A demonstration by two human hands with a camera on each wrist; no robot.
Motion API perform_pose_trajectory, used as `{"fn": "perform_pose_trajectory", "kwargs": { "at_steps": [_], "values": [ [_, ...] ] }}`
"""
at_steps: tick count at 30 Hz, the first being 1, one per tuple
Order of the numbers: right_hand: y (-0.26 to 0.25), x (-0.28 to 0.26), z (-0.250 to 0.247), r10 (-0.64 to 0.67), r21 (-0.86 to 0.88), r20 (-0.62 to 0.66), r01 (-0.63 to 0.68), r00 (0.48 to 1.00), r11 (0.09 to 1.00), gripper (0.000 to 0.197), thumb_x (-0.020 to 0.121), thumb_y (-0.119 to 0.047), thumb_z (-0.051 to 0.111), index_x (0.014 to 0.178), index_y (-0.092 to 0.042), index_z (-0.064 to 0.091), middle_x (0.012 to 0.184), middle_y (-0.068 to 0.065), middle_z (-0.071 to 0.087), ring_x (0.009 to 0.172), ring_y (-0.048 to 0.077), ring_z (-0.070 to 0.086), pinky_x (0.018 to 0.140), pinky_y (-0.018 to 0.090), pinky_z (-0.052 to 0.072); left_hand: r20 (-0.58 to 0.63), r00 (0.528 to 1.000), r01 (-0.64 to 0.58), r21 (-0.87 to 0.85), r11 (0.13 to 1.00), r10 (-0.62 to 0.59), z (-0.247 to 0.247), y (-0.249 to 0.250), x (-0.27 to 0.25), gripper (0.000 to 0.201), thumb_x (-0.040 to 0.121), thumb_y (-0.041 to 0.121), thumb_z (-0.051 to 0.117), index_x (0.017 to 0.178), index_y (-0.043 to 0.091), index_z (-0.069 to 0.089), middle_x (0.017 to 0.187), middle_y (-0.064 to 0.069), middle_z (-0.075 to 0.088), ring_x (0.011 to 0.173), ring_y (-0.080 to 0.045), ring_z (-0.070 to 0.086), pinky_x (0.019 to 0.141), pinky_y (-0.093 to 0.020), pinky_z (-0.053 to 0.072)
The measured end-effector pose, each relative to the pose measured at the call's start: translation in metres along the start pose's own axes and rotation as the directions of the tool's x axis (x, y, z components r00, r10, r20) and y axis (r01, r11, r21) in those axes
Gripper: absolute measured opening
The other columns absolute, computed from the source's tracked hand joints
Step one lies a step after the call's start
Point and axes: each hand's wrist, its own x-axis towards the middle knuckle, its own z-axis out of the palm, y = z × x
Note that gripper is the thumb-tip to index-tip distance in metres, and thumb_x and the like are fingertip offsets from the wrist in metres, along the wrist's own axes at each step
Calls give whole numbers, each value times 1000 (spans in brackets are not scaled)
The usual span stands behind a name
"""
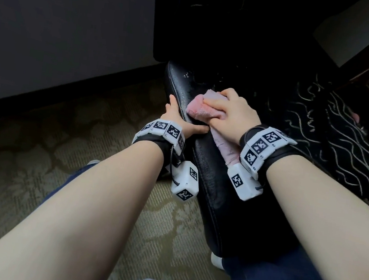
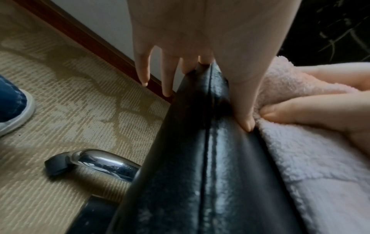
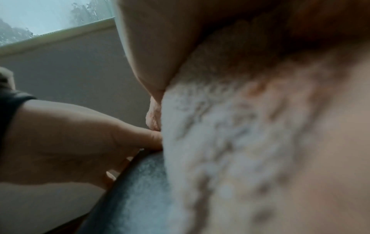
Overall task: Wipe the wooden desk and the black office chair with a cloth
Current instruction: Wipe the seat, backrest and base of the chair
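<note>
Gripping one pink cloth [image 1: 202, 109], the right hand [image 1: 231, 115] presses it on the black chair's padded arm [image 1: 211, 181]. Left hand [image 1: 174, 119] clasps that arm's outer edge (thumb on top, touching cloth). One chrome leg [image 2: 104, 163] stands below on carpet [image 2: 66, 101].

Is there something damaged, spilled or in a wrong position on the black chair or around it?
Nothing stands out. The right hand grips the pink fluffy cloth on the black leather chair edge, the left hand holds that edge, and the patterned beige carpet shows no spill.
</note>
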Motion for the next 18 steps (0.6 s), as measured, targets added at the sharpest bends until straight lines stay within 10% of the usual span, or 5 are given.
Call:
{"fn": "perform_pose_trajectory", "kwargs": {
  "at_steps": [12,18],
  "values": [
    [33,21,-7,428,170,-179,-400,886,900,45,85,-27,55,127,-42,54,126,5,40,110,32,50,83,34,42,1,1000,-22,-66,998,22,2,-5,-2,128,66,52,79,149,26,-15,160,-1,-1,143,-24,23,113,-34,26],
    [9,40,-6,435,162,-168,-411,885,897,42,86,-29,56,127,-35,55,126,12,40,109,37,51,89,38,46,63,997,-37,-122,992,45,-4,-13,3,126,68,46,81,150,27,-13,160,1,-2,144,-19,20,113,-28,22]
  ]
}}
